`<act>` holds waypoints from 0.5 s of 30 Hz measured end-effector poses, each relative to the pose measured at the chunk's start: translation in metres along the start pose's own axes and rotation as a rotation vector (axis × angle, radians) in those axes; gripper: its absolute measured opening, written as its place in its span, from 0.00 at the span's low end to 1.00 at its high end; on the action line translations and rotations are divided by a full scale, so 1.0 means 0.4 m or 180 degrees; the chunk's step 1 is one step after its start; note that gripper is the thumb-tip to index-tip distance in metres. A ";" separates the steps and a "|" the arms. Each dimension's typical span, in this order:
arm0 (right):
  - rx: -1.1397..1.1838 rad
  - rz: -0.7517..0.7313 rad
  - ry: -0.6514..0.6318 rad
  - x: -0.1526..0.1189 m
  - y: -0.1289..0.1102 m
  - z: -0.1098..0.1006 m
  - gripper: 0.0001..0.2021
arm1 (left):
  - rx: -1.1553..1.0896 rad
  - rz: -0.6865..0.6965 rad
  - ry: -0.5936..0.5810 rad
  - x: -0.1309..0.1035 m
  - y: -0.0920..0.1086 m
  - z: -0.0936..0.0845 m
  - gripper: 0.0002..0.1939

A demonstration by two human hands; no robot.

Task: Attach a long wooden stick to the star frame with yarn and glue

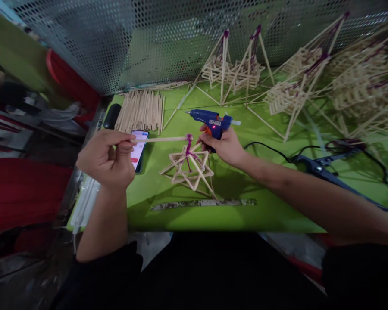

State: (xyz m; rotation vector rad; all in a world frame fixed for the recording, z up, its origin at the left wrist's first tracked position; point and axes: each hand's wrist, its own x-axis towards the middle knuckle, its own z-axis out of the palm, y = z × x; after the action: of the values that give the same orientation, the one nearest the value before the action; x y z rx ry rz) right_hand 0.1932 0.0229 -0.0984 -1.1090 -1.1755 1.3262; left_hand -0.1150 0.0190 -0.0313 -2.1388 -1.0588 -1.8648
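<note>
My left hand [108, 157] pinches one end of a thin wooden stick [163, 139] held almost level. The stick's far end meets a knot of purple cord [189, 144], which runs down into a small star-shaped frame of wooden sticks [194, 183]. Whether stick and cord are joined, I cannot tell. In my right hand [226, 146] is a blue hot glue gun [207, 118] with a red light lit, its nozzle pointing left above the cord. A clear glue stick pokes out of its back. My right fingers partly hide the frame's upper right side.
A pile of wooden sticks [140, 110] lies behind a phone [139, 150]. Finished-looking stick frames [228, 69] stand along the back right. Dark-handled cutters [330, 172] and a black cable [268, 148] are at right. A speckled strip [203, 203] lies near the front edge.
</note>
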 end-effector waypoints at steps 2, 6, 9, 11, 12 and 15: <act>-0.0032 -0.0015 -0.0016 -0.004 -0.005 -0.004 0.22 | -0.0028 -0.0025 0.0013 0.000 -0.002 0.001 0.19; -0.0104 -0.0158 0.0009 -0.010 -0.011 -0.012 0.24 | -0.0155 0.0046 0.0013 0.000 -0.010 0.009 0.19; -0.0317 -0.0203 0.0171 -0.012 -0.008 -0.020 0.19 | -0.0238 0.0050 -0.0081 -0.006 -0.013 0.017 0.18; -0.0451 -0.0224 0.0325 -0.011 -0.002 -0.026 0.16 | -0.0276 0.0010 -0.0164 -0.011 -0.014 0.021 0.18; -0.0505 -0.0243 0.0402 -0.011 0.002 -0.029 0.14 | -0.0294 -0.0023 -0.0220 -0.014 -0.014 0.022 0.18; -0.0573 -0.0301 0.0617 -0.010 0.016 -0.036 0.13 | -0.0306 -0.0163 -0.0315 -0.019 -0.016 0.026 0.18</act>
State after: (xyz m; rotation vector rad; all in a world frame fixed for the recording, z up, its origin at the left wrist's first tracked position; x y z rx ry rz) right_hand 0.2071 0.0200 -0.1064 -1.2645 -1.2041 1.0315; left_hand -0.1099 0.0258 -0.0430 -2.3004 -1.0733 -1.8863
